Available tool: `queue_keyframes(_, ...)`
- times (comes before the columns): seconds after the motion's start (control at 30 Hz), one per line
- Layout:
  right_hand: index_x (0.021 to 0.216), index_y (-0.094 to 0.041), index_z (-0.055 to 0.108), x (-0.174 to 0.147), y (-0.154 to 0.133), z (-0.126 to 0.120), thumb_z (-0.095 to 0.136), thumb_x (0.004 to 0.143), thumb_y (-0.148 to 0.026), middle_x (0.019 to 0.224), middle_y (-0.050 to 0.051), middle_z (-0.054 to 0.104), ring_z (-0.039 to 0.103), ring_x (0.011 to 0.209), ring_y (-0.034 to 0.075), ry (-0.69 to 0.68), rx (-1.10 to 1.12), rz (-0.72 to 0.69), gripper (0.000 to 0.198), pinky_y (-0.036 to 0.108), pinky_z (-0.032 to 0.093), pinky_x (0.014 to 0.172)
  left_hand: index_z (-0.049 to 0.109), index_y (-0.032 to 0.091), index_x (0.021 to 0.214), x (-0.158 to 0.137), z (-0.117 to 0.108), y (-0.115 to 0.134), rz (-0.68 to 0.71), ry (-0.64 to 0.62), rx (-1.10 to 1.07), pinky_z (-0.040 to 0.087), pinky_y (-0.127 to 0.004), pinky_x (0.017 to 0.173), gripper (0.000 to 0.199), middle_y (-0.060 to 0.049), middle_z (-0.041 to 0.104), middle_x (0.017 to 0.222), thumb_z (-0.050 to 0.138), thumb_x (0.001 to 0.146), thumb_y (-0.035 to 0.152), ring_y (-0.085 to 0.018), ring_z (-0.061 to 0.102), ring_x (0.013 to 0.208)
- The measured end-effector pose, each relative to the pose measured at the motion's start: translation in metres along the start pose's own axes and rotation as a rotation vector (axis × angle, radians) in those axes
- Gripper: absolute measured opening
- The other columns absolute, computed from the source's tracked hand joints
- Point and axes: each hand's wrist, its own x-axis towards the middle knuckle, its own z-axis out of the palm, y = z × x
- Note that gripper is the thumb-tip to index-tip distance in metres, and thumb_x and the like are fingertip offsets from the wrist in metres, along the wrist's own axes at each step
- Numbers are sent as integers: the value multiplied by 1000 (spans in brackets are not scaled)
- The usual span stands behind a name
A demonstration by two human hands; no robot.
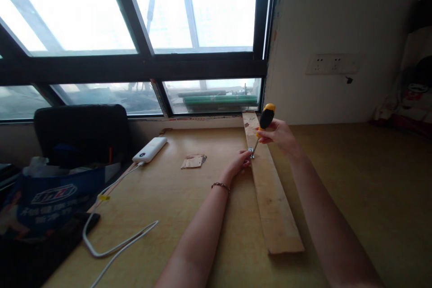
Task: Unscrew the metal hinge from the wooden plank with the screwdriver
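Right hand: clenched round yellow-black screwdriver.
Left hand: fingertips pinching small metal bracket at the screwdriver's tip; bracket details unclear.
Wooden plank: beneath both grips.

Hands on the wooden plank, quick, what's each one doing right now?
Left hand: fingertips pinched on a small metal fitting on the long pale wooden plank.
Right hand: closed around the yellow-and-black-handled screwdriver.

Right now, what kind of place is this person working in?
Probably a home or office room used as a makeshift workbench. A wide wooden desk sits under a large window, with wall sockets and a power bank. The right hand holds a screwdriver over a plank.
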Motion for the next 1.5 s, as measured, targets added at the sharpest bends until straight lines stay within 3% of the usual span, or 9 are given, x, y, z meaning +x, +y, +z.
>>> queue_keyframes(0.13, 75, -17, 48, 6, 8, 6, 76, 48, -37, 63, -3, 58, 53, 38, 9, 220, -143, -47, 44, 20, 44, 33, 45, 15, 65, 1, 0, -2, 5, 9, 10, 12, -16, 33, 26, 7, 37, 49, 58, 72, 36, 0, 29, 34)
queue_keyframes(0.37, 76, -18, 47, 7, 12, 1, 67, 59, -42, 63, -3, 56, 49, 32, 9, 325, -341, -154, 35, 19, 37, 29, 46, 14, 64, 1, 0, -2, 1, 15, 16, 14, -16, 34, 28, 5, 42, 51, 59, 70, 39, -1, 31, 36)
queue_keyframes(0.63, 81, -17, 51, 6, 12, 5, 61, 62, -53, 68, 0, 59, 48, 34, 8, 389, -358, -208, 42, 20, 35, 33, 43, 15, 63, 2, 0, 0, -17, 29, -1, 13, -16, 33, 28, 8, 36, 47, 60, 70, 36, -1, 30, 34)
queue_keyframes(0.8, 82, -15, 56, 4, 2, -22, 42, 76, -58, 65, 2, 59, 52, 49, 11, 539, -421, -267, 45, 20, 37, 45, 44, 15, 64, 4, -3, -5, -2, 4, -3, 12, -15, 32, 27, 7, 38, 48, 60, 71, 35, 0, 30, 33)
queue_keyframes(0.93, 76, -13, 62, -2, 34, -59, 44, 76, -55, 61, 5, 60, 54, 55, 16, 394, -806, 9, 45, 23, 34, 48, 44, 15, 64, 5, -5, -6, 12, -13, -3, 11, -16, 32, 27, 6, 40, 50, 60, 71, 35, 0, 30, 33)
queue_keyframes(1.07, 112, -21, 56, -22, 94, -83, 49, 76, -44, 86, 8, 66, 60, 75, 22, 228, -1087, 184, 42, 25, 36, 57, 42, 15, 63, 6, -4, -5, 14, -9, -23, 11, -16, 32, 27, 7, 37, 49, 59, 71, 35, -1, 30, 33)
queue_keyframes(1.17, 119, -25, 50, -37, 127, -92, 45, 79, -39, 90, 9, 67, 61, 80, 23, 177, -1189, 285, 43, 27, 38, 62, 43, 15, 64, 6, -4, -5, 11, -8, -19, 12, -16, 31, 25, 7, 37, 47, 57, 72, 34, -1, 30, 32)
queue_keyframes(1.3, 124, -24, 46, -40, 144, -97, 43, 81, -37, 92, 11, 66, 61, 83, 25, 171, -1268, 326, 45, 29, 39, 64, 43, 15, 64, 5, -3, -4, 8, -1, -28, 12, -16, 31, 23, 7, 38, 48, 58, 71, 32, -1, 30, 32)
queue_keyframes(1.5, 126, -25, 42, -40, 148, -96, 42, 81, -35, 94, 12, 62, 60, 84, 27, 177, -1324, 331, 47, 34, 42, 66, 43, 15, 64, 4, -1, 0, -31, 23, -6, 14, -16, 32, 26, 7, 39, 47, 59, 69, 35, -1, 31, 32)
